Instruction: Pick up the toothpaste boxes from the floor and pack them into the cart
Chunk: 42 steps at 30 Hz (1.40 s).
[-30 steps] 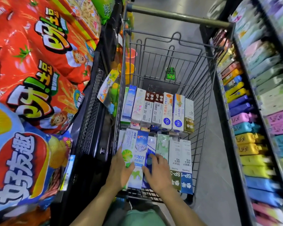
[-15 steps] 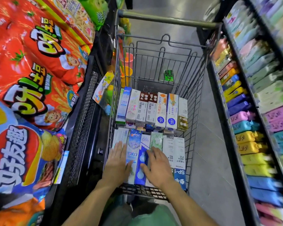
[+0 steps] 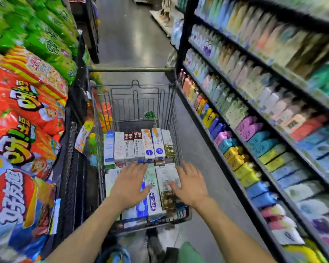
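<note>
A wire shopping cart [image 3: 174, 114] stands in the aisle in front of me. Several toothpaste boxes lie packed in it in two rows: a far row [image 3: 139, 147] and a near row [image 3: 167, 179]. My left hand [image 3: 130, 185] hovers flat over the left part of the near row, fingers spread and holding nothing. My right hand [image 3: 191, 183] is spread over the right part of that row, by the cart's right wall; whether it touches the boxes is unclear. A blue box [image 3: 142, 207] shows between my wrists.
Big snack bags [image 3: 25, 118] fill a black rack on the left, close to the cart. Shelves of coloured packs [image 3: 254, 149] line the right side. A grey floor aisle [image 3: 133, 38] stretches ahead beyond the cart handle [image 3: 131, 69].
Both hands lifted off the near row of boxes and spread apart; the right hand moved toward the cart's right wall. The view tilted up, showing more aisle.
</note>
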Tool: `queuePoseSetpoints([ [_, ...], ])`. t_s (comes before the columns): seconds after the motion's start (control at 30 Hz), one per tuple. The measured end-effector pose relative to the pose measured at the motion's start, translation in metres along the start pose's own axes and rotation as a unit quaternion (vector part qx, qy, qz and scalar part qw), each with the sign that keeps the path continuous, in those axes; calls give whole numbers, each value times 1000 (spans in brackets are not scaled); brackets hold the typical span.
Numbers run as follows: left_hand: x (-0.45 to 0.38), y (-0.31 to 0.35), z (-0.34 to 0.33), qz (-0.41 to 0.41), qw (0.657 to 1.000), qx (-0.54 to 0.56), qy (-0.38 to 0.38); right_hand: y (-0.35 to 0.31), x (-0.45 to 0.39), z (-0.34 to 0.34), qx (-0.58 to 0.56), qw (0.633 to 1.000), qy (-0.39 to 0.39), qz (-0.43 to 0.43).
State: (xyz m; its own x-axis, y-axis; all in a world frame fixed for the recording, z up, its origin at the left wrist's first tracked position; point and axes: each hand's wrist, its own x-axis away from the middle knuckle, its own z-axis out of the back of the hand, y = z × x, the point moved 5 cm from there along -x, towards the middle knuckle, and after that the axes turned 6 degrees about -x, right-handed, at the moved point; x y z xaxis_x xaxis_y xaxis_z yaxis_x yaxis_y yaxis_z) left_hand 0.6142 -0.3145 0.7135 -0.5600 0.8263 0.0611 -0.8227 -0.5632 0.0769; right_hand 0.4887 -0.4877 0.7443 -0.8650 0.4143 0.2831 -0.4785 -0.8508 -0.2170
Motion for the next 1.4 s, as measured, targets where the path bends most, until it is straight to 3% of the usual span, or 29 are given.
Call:
queuePoseSetpoints([
  [0.2,5,79,50,-70,997,-20,10,51,96,33,-10,992,81,-101],
  [0.4,11,198,81,-220,973,-58,35,116,227,44,-34,960,136,-244],
  [0.53,30,295,104,-314,945,-62,64,160,332,42,-48,929,161,-330],
  [0.63,58,376,121,-382,918,-57,94,189,423,43,-74,894,221,-382],
  [0.87,182,559,143,-506,850,9,144,235,650,17,-57,818,276,-502],
  [1.1,318,728,114,-623,773,30,118,245,860,-55,-80,713,304,-627],
  [1.4,515,899,63,-804,592,25,49,189,1055,-161,-129,504,306,-797],
])
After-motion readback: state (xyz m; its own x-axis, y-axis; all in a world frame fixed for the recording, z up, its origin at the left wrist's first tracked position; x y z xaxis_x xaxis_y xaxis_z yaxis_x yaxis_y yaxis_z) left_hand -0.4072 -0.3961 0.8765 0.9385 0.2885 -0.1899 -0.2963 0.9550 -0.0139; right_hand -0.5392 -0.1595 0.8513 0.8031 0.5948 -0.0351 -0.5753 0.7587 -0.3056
